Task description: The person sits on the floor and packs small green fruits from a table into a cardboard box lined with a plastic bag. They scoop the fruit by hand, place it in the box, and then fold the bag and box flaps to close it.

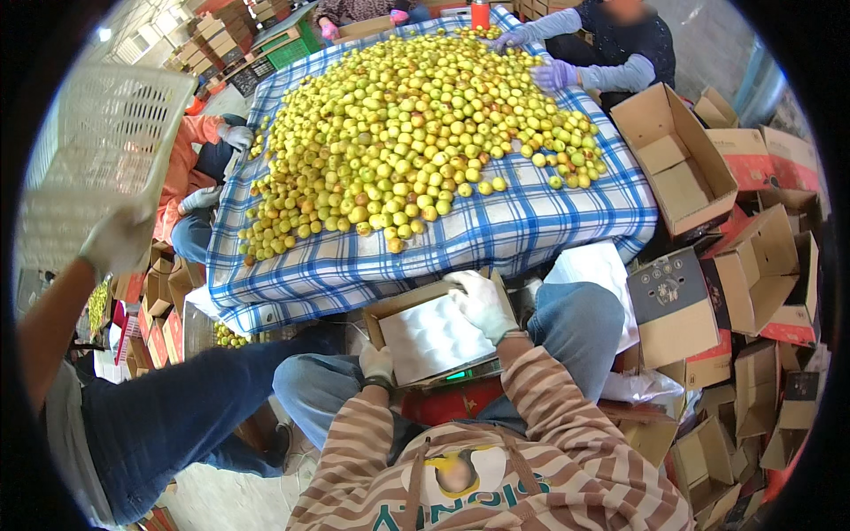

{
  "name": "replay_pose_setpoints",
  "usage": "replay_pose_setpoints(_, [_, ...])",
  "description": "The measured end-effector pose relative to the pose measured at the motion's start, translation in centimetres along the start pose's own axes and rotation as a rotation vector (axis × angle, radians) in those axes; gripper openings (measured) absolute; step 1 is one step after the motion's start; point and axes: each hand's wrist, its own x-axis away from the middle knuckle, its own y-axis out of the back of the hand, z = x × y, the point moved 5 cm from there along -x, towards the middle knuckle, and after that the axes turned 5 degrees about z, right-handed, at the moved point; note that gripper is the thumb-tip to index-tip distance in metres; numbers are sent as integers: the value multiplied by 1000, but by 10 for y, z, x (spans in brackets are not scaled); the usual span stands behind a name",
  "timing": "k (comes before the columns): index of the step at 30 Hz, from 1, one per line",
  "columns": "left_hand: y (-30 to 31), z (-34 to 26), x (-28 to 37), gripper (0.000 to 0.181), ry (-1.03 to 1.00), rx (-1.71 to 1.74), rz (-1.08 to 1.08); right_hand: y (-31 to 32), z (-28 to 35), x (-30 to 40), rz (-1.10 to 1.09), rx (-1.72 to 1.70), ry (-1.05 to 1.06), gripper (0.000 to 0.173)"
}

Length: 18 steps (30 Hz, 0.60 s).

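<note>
An open cardboard box [373,330] sits between my knees, with a white sheet [418,338] covering what is inside. Gloved in white, my left hand [377,364] grips the box's near left side. My right hand [483,306], in a white glove too, rests over the sheet's right part by the far rim; whether its fingers pinch anything is unclear. A lit green display [459,376] shows beneath the box's near edge, with a red surface [435,406] below. Ahead, a heap of small round yellow-green fruits [398,133] covers much of a table with a blue-and-white checked cloth [505,216].
At left, another person's gloved hand [119,235] holds a white plastic crate [113,139]; that person's leg [179,405] is beside mine. Co-workers' gloved hands [554,75] reach the fruit. Open cardboard boxes [671,156] crowd the right. A red bottle [480,14] stands at the far end.
</note>
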Motion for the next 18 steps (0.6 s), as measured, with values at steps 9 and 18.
replay_pose_setpoints(9, [-10, 11, -9, 29, -9, -30, 22, 25, -94, 31, 22, 481, -540, 48])
replay_pose_setpoints(18, [-7, 25, -24, 36, 114, -126, 209, 12, -127, 38, 130, 446, -741, 40])
